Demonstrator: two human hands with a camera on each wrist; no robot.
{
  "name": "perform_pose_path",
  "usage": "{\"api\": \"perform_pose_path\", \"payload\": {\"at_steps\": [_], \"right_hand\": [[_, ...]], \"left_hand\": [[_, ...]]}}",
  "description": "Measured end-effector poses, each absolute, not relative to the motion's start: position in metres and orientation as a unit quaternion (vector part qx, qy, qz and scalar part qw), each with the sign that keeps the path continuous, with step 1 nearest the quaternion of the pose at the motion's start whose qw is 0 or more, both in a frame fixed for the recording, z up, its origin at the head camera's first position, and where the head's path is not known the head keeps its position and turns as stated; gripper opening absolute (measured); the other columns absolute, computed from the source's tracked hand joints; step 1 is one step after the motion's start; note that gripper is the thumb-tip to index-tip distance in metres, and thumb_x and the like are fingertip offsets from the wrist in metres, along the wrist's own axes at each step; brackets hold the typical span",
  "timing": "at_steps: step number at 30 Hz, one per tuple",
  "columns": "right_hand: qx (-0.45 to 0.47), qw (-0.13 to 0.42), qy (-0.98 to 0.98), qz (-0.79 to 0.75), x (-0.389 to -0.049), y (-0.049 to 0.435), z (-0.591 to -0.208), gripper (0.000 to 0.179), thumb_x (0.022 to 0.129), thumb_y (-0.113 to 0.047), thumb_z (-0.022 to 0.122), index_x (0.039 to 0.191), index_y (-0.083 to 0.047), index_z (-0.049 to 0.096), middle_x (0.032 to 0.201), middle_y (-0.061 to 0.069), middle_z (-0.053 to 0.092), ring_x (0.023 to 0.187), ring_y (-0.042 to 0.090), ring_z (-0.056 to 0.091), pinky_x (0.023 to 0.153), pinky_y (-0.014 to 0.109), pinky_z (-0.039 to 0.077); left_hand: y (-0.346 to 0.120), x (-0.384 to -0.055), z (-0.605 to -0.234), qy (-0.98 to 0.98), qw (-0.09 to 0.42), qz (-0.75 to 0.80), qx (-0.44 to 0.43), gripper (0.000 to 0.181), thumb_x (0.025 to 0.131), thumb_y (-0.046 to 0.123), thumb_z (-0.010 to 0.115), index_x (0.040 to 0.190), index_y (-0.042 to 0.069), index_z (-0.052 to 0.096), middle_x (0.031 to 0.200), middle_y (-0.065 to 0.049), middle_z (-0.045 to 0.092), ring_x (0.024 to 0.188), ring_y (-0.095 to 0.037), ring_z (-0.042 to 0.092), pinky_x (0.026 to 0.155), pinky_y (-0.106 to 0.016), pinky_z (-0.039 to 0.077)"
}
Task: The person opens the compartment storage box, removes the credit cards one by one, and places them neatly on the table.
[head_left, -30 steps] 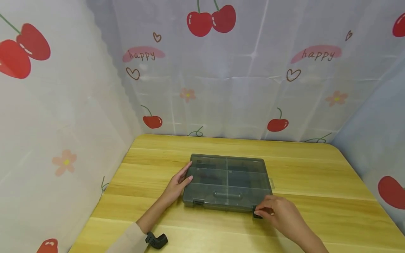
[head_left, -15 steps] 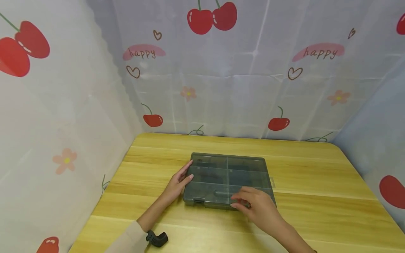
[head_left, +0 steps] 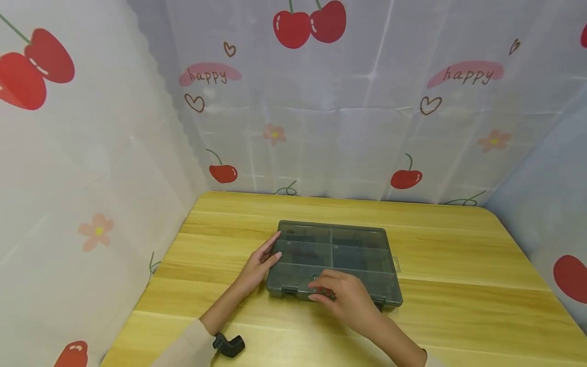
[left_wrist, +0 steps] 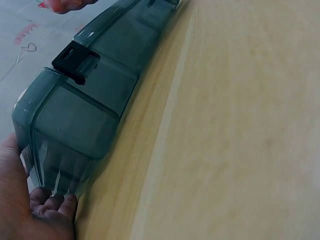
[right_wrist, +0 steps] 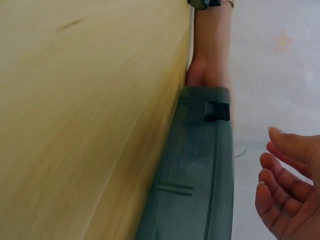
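Observation:
A translucent grey-green plastic storage box [head_left: 359,255] with inner dividers lies flat on the table, its lid down. My left hand [head_left: 253,271] grips its left side, thumb over the lid's edge; in the left wrist view the other fingers [left_wrist: 52,204] curl at the lower edge. My right hand [head_left: 346,299] hovers over the front edge near the middle, fingers loosely bent and holding nothing. A black latch [left_wrist: 75,62] sits at the box's front left and lies against the wall. The front right latch [head_left: 379,307] is mostly hidden behind my right hand.
The box stands on a light wood-grain table [head_left: 458,285]. Cherry-printed white curtains [head_left: 321,127] enclose its back and sides. A black wrist mount [head_left: 229,345] sticks out from my left sleeve. A small clear tab [head_left: 397,264] juts from the box's right side.
My right hand has let go of the front right latch and moved left along the box's front edge. My left hand keeps its hold on the left side.

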State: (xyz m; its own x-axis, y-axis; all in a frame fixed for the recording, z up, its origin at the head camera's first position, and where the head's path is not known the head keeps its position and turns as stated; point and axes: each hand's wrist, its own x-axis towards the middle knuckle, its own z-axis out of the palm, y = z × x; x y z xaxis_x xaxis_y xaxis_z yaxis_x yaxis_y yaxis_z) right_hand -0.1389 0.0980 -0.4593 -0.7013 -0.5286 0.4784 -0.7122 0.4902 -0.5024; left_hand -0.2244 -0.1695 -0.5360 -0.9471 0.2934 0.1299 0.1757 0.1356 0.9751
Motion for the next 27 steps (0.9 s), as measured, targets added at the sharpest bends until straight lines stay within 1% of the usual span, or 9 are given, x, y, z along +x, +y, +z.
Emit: {"api": "perform_pose_path", "payload": {"at_steps": [2, 7, 9, 11, 14, 17, 22, 27], "right_hand": [[0.364, 0.129, -0.853, 0.352, -0.14, 0.094, -0.46, 0.019, 0.08, -0.013, 0.086, 0.098, -0.014, 0.079, 0.087, -0.008, 0.067, 0.068, -0.005, 0.053, 0.057, 0.013, 0.048], [0.367, 0.131, -0.853, 0.347, -0.144, 0.085, -0.463, 0.017, 0.081, -0.014, 0.086, 0.097, -0.014, 0.079, 0.086, -0.009, 0.066, 0.069, -0.004, 0.053, 0.058, 0.013, 0.048], [0.37, 0.129, -0.852, 0.346, -0.145, 0.081, -0.464, 0.016, 0.082, -0.016, 0.085, 0.096, -0.014, 0.08, 0.086, -0.009, 0.066, 0.069, -0.004, 0.053, 0.058, 0.013, 0.048], [0.371, 0.12, -0.853, 0.346, -0.146, 0.077, -0.465, 0.015, 0.082, -0.017, 0.085, 0.097, -0.014, 0.08, 0.085, -0.009, 0.066, 0.069, -0.004, 0.052, 0.058, 0.013, 0.047], [0.37, 0.103, -0.856, 0.347, -0.148, 0.073, -0.467, 0.015, 0.083, -0.017, 0.084, 0.098, -0.014, 0.08, 0.087, -0.008, 0.067, 0.07, -0.004, 0.054, 0.059, 0.013, 0.049], [0.368, 0.089, -0.858, 0.348, -0.15, 0.07, -0.469, 0.014, 0.084, -0.017, 0.084, 0.097, -0.014, 0.079, 0.088, -0.006, 0.067, 0.072, -0.003, 0.057, 0.061, 0.014, 0.05], [0.371, 0.09, -0.861, 0.335, -0.154, 0.066, -0.472, 0.014, 0.083, -0.016, 0.085, 0.097, -0.015, 0.08, 0.086, -0.007, 0.065, 0.071, -0.002, 0.056, 0.06, 0.014, 0.05], [0.365, 0.077, -0.868, 0.328, -0.156, 0.065, -0.468, 0.013, 0.084, -0.017, 0.084, 0.096, -0.015, 0.081, 0.086, -0.008, 0.066, 0.07, -0.003, 0.056, 0.059, 0.014, 0.049]], "left_hand": [[-0.17, -0.228, -0.543, 0.751, 0.043, 0.64, 0.157, 0.06, 0.105, 0.019, 0.058, 0.16, 0.017, 0.034, 0.166, 0.001, 0.026, 0.153, -0.022, 0.022, 0.122, -0.044, 0.025], [-0.172, -0.231, -0.548, 0.745, 0.037, 0.645, 0.168, 0.058, 0.105, 0.021, 0.059, 0.158, 0.024, 0.037, 0.165, 0.003, 0.028, 0.152, -0.022, 0.024, 0.122, -0.044, 0.027], [-0.173, -0.231, -0.549, 0.745, 0.038, 0.644, 0.172, 0.057, 0.105, 0.024, 0.059, 0.158, 0.029, 0.038, 0.165, 0.006, 0.028, 0.152, -0.02, 0.024, 0.122, -0.043, 0.027], [-0.174, -0.23, -0.549, 0.743, 0.04, 0.644, 0.175, 0.057, 0.105, 0.027, 0.059, 0.157, 0.031, 0.038, 0.165, 0.007, 0.028, 0.152, -0.02, 0.024, 0.122, -0.044, 0.027], [-0.175, -0.229, -0.549, 0.741, 0.045, 0.646, 0.179, 0.057, 0.105, 0.03, 0.058, 0.158, 0.033, 0.036, 0.165, 0.007, 0.027, 0.152, -0.021, 0.023, 0.122, -0.046, 0.028], [-0.175, -0.23, -0.55, 0.737, 0.048, 0.649, 0.183, 0.057, 0.106, 0.029, 0.058, 0.158, 0.031, 0.036, 0.165, 0.006, 0.026, 0.153, -0.022, 0.022, 0.122, -0.047, 0.027], [-0.174, -0.23, -0.55, 0.736, 0.05, 0.65, 0.182, 0.057, 0.106, 0.025, 0.057, 0.159, 0.028, 0.035, 0.166, 0.004, 0.025, 0.153, -0.024, 0.021, 0.122, -0.048, 0.027], [-0.174, -0.229, -0.546, 0.738, 0.051, 0.647, 0.183, 0.058, 0.106, 0.028, 0.057, 0.159, 0.03, 0.034, 0.166, 0.005, 0.024, 0.153, -0.025, 0.021, 0.122, -0.048, 0.027]]}}
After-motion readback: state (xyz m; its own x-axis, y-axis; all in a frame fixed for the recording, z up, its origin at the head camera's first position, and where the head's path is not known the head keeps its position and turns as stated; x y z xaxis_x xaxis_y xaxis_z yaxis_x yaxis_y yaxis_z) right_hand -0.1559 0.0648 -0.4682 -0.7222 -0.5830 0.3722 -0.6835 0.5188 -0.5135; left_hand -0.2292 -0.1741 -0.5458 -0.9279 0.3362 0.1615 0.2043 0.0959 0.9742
